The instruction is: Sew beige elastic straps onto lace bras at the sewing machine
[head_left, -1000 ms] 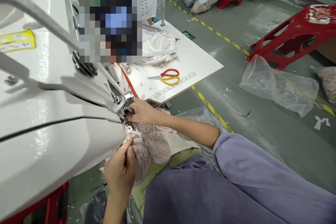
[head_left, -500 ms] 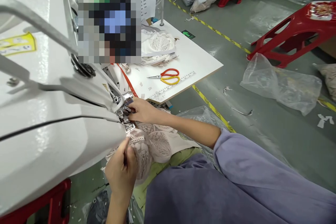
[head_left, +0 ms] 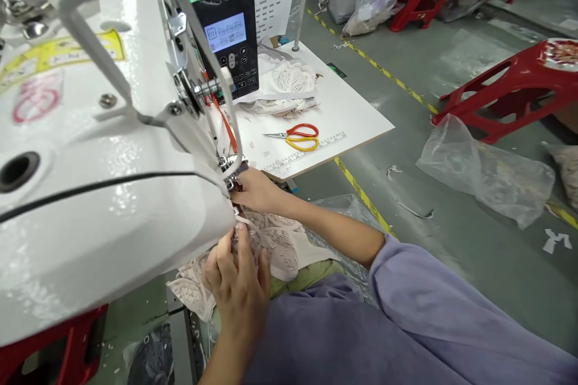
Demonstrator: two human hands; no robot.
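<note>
A white sewing machine [head_left: 90, 150] fills the left of the view. Pale pink lace fabric [head_left: 282, 246] lies under its needle end and spills toward my lap. My left hand [head_left: 239, 280] lies on the near part of the lace with fingers spread and pressing it down. My right hand [head_left: 257, 189] reaches in beside the presser foot [head_left: 232, 174]; its fingers are curled against the lace and partly hidden by the machine head.
Red-and-yellow scissors [head_left: 298, 134] lie on the white table [head_left: 352, 114], next to a ruler printed on its edge. More lace pieces [head_left: 284, 81] sit behind, by a control panel [head_left: 228, 36]. Red stools [head_left: 510, 87] and plastic bags [head_left: 485, 168] stand on the floor.
The view shifted up and right, showing more of the machine's top. My left hand went from pinching the lace edge to lying flatter on it. My right hand stayed by the presser foot.
</note>
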